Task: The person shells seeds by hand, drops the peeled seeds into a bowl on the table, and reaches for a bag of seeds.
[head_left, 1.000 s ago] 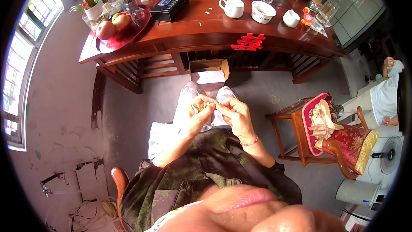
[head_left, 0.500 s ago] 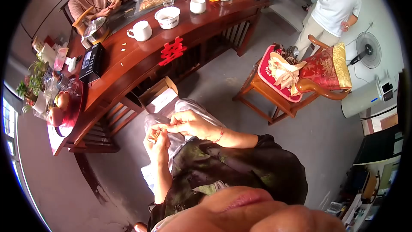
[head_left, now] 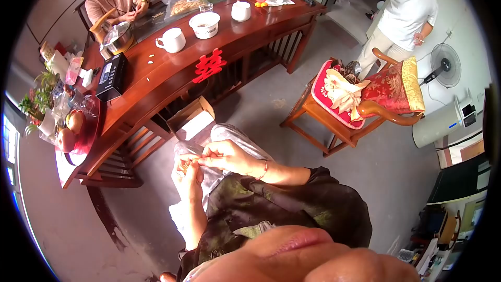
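Over my lap, my left hand [head_left: 188, 172] is curled with its fingertips against those of my right hand [head_left: 223, 156]. Small yellowish-brown pieces show in the left palm, too small to name. The right hand pinches at the left fingertips, and what lies between them is hidden. A red bracelet [head_left: 265, 169] circles my right wrist. Beneath the hands are my light trousers [head_left: 241, 139]. Beyond my knees an open cardboard box [head_left: 192, 118] stands on the floor.
The red-brown table [head_left: 151, 81] holds a white mug [head_left: 171, 40], a white bowl [head_left: 204, 24], a black box [head_left: 111, 78] and a fruit tray [head_left: 93, 138]. One person sits behind it; another stands right, beyond a cushioned chair [head_left: 334, 125].
The view has swung right since the first frame, bringing the seated person into sight. My hands stay together over my lap. The standing person's raised hand has moved near the chest.
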Available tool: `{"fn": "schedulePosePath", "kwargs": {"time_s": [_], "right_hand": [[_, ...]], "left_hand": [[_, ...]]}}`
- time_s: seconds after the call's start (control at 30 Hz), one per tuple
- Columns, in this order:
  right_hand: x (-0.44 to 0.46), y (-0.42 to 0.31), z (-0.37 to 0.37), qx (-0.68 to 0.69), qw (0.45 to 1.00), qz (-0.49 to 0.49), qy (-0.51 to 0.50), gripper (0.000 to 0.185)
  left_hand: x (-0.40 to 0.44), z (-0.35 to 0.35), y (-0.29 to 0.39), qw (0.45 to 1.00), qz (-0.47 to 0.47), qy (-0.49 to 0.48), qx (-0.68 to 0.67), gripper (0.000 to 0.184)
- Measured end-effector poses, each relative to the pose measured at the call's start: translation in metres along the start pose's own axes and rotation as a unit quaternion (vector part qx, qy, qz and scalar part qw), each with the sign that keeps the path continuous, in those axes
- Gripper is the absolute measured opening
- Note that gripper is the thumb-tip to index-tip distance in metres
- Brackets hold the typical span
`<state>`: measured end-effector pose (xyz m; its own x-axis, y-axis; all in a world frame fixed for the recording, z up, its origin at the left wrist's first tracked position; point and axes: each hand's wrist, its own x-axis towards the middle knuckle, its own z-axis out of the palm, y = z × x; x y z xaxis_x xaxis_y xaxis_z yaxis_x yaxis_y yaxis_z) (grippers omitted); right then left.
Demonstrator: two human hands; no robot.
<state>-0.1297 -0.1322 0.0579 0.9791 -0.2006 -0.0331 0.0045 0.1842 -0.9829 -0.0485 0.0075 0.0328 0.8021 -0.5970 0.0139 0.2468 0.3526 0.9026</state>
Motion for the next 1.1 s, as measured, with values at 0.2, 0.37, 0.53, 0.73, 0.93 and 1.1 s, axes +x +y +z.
{"fn": "schedulePosePath", "kwargs": {"time_s": [0.2,0.37,0.53,0.73,0.93,1.1], "right_hand": [[0.007,0.025,0.004,-0.086,0.987,-0.126,0.05,0.017],[0.005,0.016,0.004,-0.106,0.984,-0.13,0.06,0.017],[0.002,0.017,0.008,-0.162,0.973,-0.136,0.089,0.016],[0.004,0.02,0.013,-0.178,0.965,-0.171,0.095,0.013],[0.004,0.023,0.015,-0.157,0.967,-0.171,0.108,0.014],[0.005,0.027,0.01,-0.118,0.981,-0.121,0.093,0.014]], "left_hand": [[0.001,0.006,0.003,1.0,0.006,0.031,0.0,0.007],[0.002,0.005,0.001,0.999,0.011,0.029,0.011,0.008],[0.001,0.006,0.004,0.998,0.004,0.048,0.031,0.006],[0.002,0.001,-0.003,0.996,0.037,0.054,0.059,0.004],[0.004,0.005,-0.006,0.995,0.054,0.053,0.065,0.002],[0.002,0.013,-0.002,0.994,0.032,0.082,0.059,0.005]]}}
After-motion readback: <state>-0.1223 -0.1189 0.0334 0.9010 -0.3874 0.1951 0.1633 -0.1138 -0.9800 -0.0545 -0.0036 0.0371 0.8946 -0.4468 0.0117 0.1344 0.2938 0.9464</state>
